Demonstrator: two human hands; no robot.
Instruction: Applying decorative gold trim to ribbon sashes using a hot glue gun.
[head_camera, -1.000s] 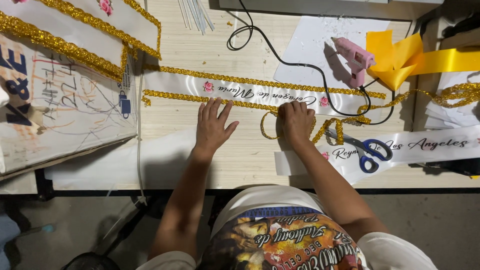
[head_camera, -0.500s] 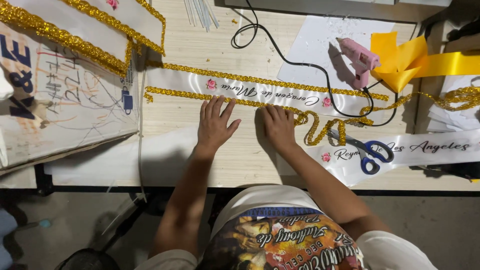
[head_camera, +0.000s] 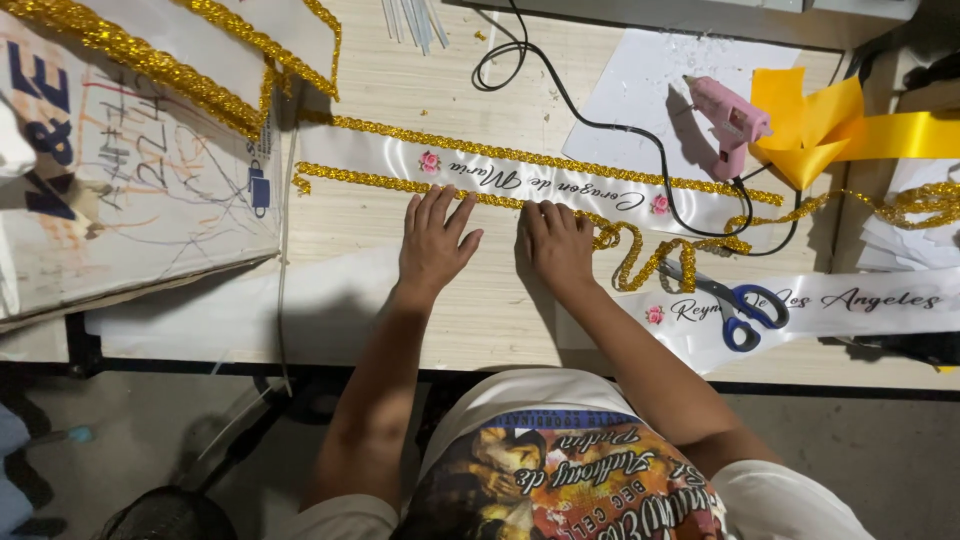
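A white satin sash (head_camera: 380, 155) with black script and small pink roses lies across the wooden table (head_camera: 430, 90). Gold glitter trim (head_camera: 370, 183) runs along both its long edges. My left hand (head_camera: 435, 240) lies flat with fingers spread, fingertips on the near trim. My right hand (head_camera: 558, 243) presses flat beside it, fingertips on the same trim edge. To the right of that hand, loose gold trim (head_camera: 650, 255) curls in loops on the table.
A pink glue gun (head_camera: 728, 113) with a black cord (head_camera: 600, 125) rests on white paper at the back right. Blue-handled scissors (head_camera: 735, 303) lie on a second lettered sash (head_camera: 860, 300). Yellow ribbon (head_camera: 830, 125) sits far right; a marked cardboard sheet (head_camera: 120, 190) lies left.
My right hand has slid left along the near trim, closer to my left hand. The left hand has stayed on the trim.
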